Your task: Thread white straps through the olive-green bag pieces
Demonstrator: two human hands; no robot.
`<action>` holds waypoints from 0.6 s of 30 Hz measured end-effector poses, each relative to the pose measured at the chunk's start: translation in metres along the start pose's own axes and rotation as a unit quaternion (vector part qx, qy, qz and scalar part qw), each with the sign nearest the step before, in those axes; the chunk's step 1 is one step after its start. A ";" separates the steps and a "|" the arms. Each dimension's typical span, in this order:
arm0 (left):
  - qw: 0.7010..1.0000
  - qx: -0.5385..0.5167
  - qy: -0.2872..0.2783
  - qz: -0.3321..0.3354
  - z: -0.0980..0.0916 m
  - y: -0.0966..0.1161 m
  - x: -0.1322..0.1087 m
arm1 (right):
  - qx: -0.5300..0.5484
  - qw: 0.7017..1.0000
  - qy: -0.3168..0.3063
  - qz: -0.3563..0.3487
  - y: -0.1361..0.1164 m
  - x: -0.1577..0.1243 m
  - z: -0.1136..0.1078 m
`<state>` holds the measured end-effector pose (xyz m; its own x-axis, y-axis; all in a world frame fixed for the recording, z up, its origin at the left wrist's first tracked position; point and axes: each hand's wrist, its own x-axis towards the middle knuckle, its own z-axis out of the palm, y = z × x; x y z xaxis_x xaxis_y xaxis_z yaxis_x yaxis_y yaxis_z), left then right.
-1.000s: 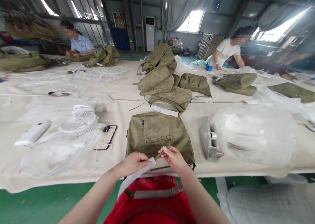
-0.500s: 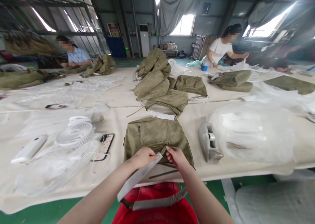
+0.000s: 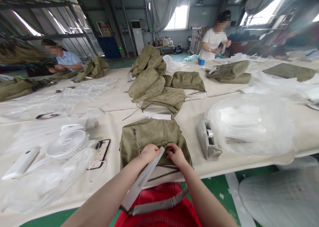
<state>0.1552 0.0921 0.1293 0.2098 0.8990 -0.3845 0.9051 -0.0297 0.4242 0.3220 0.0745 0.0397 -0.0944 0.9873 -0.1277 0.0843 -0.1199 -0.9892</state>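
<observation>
An olive-green canvas bag (image 3: pixel 149 137) lay flat on the cloth-covered table (image 3: pixel 189 120), at the edge nearest the person wearing the camera. The bag looked soft and slightly creased, roughly square with rounded lower corners, and carried a small dark label near its upper left corner and a horizontal zipper pocket across its front. Its long axis ran from the person's side toward the far side of the table, with the top edge pointing away from the person.

The left hand (image 3: pixel 150 153) rested on the zipper pocket, pinching the end of a long white paper strip (image 3: pixel 141 183) that trailed back off the table edge toward the person's lap. The right hand (image 3: pixel 175 154), just beside the left, was closed on the zipper pull of the same pocket.

Just right of the bag stood a grey tape dispenser (image 3: pixel 207 143), and beyond that a heap of clear plastic bags (image 3: pixel 251 124). Left of the bag lay a phone (image 3: pixel 99 150) and a small white fan (image 3: pixel 67 143). Behind the bag, more olive bags (image 3: pixel 154 84) were piled.
</observation>
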 end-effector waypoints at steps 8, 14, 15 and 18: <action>0.998 -0.044 0.042 -0.002 0.017 0.005 0.005 | 0.031 0.999 0.006 0.020 0.001 0.003 0.000; 0.995 -0.050 0.087 -0.022 0.031 0.013 0.006 | 0.002 0.998 0.023 0.054 -0.004 0.002 0.001; 0.994 -0.059 0.085 -0.024 0.034 0.012 0.006 | 0.004 0.998 0.023 0.052 -0.005 0.001 0.001; 0.993 -0.092 0.061 -0.032 0.039 0.008 0.004 | 0.000 0.999 0.014 0.039 -0.007 0.000 0.003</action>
<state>0.1777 0.0785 0.0989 0.0978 0.9430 -0.3181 0.8296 0.0993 0.5495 0.3180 0.0750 0.0465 -0.0592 0.9774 -0.2029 0.0909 -0.1971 -0.9762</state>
